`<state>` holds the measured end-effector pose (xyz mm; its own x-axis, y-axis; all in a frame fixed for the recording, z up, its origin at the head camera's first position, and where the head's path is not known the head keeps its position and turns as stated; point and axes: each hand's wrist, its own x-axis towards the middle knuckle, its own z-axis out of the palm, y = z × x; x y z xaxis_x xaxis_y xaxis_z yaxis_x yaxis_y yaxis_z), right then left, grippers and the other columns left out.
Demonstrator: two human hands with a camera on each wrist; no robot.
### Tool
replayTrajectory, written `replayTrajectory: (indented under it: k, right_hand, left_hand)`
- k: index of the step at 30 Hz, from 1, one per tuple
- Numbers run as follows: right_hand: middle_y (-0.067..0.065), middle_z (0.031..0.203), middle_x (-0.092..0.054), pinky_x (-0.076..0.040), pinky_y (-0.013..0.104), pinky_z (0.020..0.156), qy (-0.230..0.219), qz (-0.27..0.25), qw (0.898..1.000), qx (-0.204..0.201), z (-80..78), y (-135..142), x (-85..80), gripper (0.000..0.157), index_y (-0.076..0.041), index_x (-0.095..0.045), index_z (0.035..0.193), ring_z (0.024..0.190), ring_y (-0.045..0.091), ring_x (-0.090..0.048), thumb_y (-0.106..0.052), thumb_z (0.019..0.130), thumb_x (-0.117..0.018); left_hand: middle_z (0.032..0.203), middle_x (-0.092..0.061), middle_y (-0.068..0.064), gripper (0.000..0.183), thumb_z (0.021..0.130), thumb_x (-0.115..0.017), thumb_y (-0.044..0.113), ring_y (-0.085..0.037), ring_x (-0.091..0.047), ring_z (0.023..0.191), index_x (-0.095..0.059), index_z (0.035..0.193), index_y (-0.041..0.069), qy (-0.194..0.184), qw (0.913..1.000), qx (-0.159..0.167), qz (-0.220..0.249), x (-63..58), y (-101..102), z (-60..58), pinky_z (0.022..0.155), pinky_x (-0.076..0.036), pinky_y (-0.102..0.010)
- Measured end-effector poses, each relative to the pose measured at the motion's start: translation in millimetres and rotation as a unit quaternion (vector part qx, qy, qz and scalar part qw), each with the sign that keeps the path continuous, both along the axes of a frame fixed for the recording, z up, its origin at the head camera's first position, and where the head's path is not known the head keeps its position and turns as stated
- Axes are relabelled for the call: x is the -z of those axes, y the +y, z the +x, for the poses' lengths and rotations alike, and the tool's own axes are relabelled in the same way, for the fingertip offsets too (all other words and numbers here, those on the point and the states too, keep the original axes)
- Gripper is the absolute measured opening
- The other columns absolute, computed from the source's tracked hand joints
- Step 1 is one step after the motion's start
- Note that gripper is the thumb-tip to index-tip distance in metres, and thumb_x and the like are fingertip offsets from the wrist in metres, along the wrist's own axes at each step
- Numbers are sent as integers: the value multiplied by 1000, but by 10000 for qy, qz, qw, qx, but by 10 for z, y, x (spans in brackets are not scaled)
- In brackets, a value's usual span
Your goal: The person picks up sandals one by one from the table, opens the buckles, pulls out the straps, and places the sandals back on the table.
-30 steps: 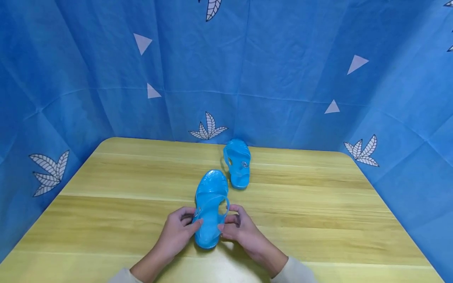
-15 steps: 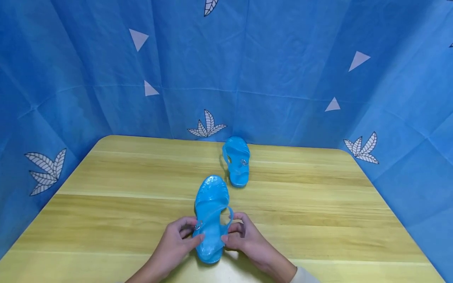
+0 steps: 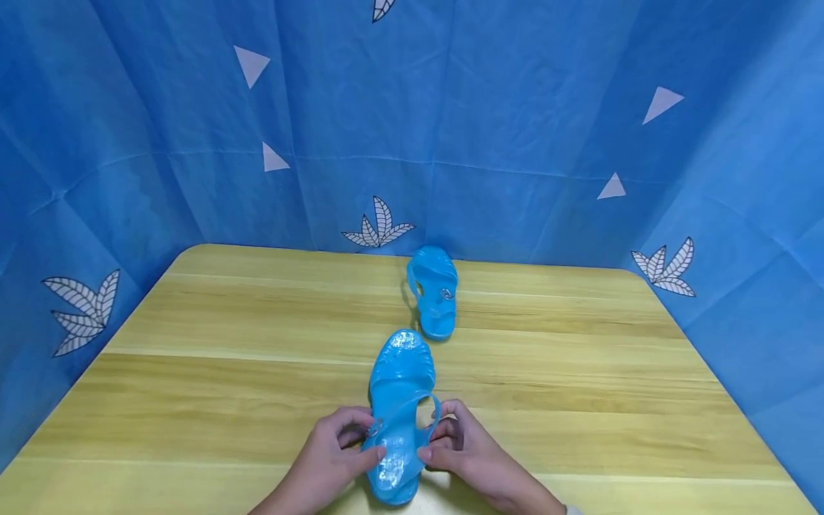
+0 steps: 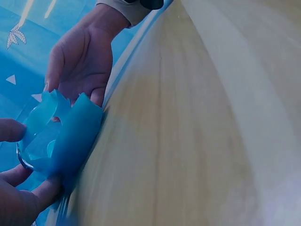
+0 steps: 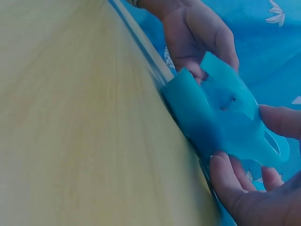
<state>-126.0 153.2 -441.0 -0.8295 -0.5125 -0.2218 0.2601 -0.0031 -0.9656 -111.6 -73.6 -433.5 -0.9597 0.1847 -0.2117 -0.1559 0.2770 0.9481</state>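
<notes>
Two glossy blue plastic slippers lie in front of me on the wooden table. My left hand (image 3: 335,454) pinches the left edge of the nearer slipper (image 3: 394,400), beside a small ornament on its strap. From the other side my right hand (image 3: 473,454) grips its right strap and edge, thumb over the rim. The toe end of this slipper points toward me. In the left wrist view, the slipper's strap (image 4: 77,134) stands between left fingers and the right hand (image 4: 87,61). The right wrist view shows the right fingers under the slipper's side (image 5: 193,106).
The second slipper (image 3: 433,290) lies farther back, near the far table edge, slightly right of the held one. A blue leaf-patterned curtain (image 3: 438,107) hangs behind and around the wooden table (image 3: 212,372).
Both hands have brought the nearer slipper toward me and a little to the right, keeping their hold on it. The far slipper stays where it was; the view has shifted slightly.
</notes>
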Motion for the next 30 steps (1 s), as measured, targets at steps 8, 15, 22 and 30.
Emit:
replayTrajectory:
  k: [8,15,22,30]
  right_hand:
    - [8,97,-54,-52,32,82,36,336,9994,-79,-17,147,-43,48,1,-32,115,90,19,-60,-16,87,-67]
    - [11,105,-55,-52,31,81,211,520,9983,-176,-62,218,-76,52,-1,-30,122,91,20,-60,-16,88,-67]
    - [18,114,-54,-50,28,87,1715,1602,9711,431,-131,251,-230,52,-3,-39,129,105,28,-56,-17,88,-67]
    - [5,108,-63,-50,38,91,3958,2349,8840,821,-162,20,-342,20,-9,-62,106,105,17,-59,-14,87,-67]
  left_hand:
    - [127,-52,-15,44,77,-78,25,-37,-55,114,-58,111,4,-37,9998,153,107,4,88,10,87,-51,-37]
    - [115,-53,-8,39,76,-79,23,-29,-59,107,-59,106,7,79,9993,299,-191,-40,138,-12,83,-53,-35]
    - [117,-50,-9,34,76,-79,24,-24,-57,102,-60,101,10,239,9948,602,-784,-77,142,-32,77,-55,-31]
    - [127,-46,-11,34,75,-80,27,-22,-55,99,-63,100,11,594,9861,820,-1318,-86,146,-40,72,-55,-28]
